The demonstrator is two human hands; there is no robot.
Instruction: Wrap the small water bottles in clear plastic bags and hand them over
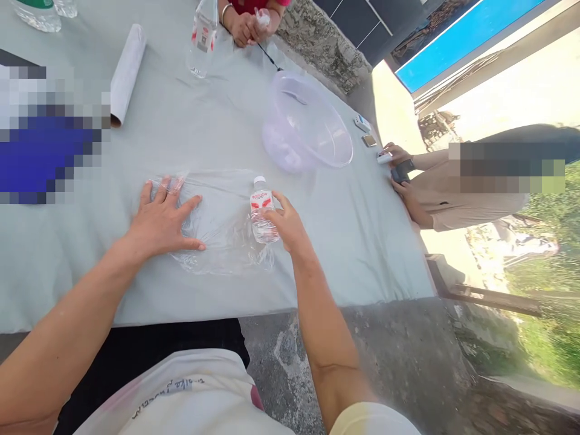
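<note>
My left hand (164, 220) lies with its fingers spread, pressing on the left part of a thin sheet of clear plastic film (220, 202) on the table. In my right hand (286, 223) is a small clear bottle (261, 208) with a white cap and a red and white label. Thumb and fingers close around its right side. The bottle is over the right part of the film, its cap pointing toward the far side. Wrinkled film bunches around its base; whether the base is wrapped, I cannot tell.
A translucent purple basin (312, 127) lies beyond the bottle, tilted. Farther left are a roll (129, 75) and a large water bottle (202, 39). Another person's hands (251, 27) rest at the far edge. At the right end a person holds a small device (384, 158).
</note>
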